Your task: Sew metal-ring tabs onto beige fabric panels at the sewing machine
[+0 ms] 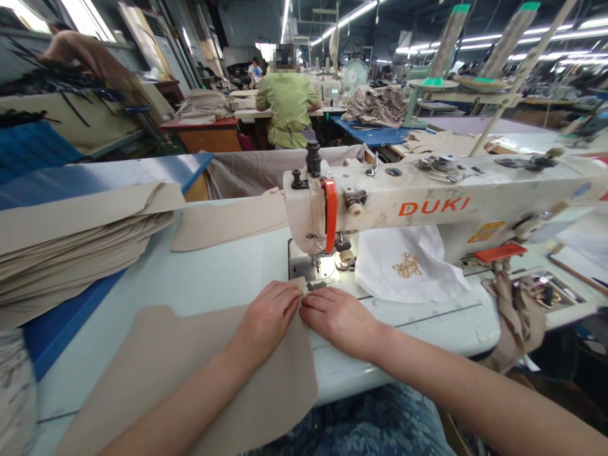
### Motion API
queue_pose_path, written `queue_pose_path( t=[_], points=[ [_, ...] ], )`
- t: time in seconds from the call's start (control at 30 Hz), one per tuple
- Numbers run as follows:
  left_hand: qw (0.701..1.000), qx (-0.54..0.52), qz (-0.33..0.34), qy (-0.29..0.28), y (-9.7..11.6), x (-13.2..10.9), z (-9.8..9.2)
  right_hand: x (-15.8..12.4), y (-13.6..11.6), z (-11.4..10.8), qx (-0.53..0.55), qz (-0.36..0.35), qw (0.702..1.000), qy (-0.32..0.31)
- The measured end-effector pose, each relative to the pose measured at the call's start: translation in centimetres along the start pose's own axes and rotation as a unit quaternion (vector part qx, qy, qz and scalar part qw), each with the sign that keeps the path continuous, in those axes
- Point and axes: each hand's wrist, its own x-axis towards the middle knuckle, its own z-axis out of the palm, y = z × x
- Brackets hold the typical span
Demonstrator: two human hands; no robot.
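A large beige fabric panel (190, 354) lies on the pale sewing table in front of the white sewing machine (380, 196). My left hand (268, 320) rests on its upper right part, fingers closed on the edge. From the right, my right hand (339, 320) meets it, its curled fingers pinching the same edge. A small corner of the panel sticks up between the fingertips, just in front of the lit needle area (327, 266). The fingertips themselves are partly hidden.
A stack of beige panels (80, 247) sits at left, and another beige piece (228, 221) lies behind. Under the machine arm is a white cloth (403, 266) with small tan rings. Fabric strips (513, 316) hang at right. A person in green (287, 104) works ahead.
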Motion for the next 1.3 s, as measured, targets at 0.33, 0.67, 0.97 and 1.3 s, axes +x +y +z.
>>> queue_pose_path(
  t=[0.33, 0.67, 0.97, 1.3],
  points=[
    [1.000, -0.011, -0.003, 0.000, 0.1, -0.2, 0.0, 0.4, 0.5, 0.2, -0.011, -0.010, 1.000, 0.016],
    [1.000, 0.005, -0.006, 0.010, 0.0, -0.7, -0.3, 0.6, 0.2, 0.1, -0.009, -0.004, 1.000, 0.002],
    [0.999, 0.009, 0.039, 0.016, 0.0, 0.8, 0.9, 0.0, 1.7, 0.0, -0.032, -0.003, 0.999, 0.011],
    [0.999, -0.001, 0.046, 0.025, -1.3, 4.2, 2.8, -0.2, 4.4, -0.3, -0.050, 0.043, 0.998, -0.006]
  ],
)
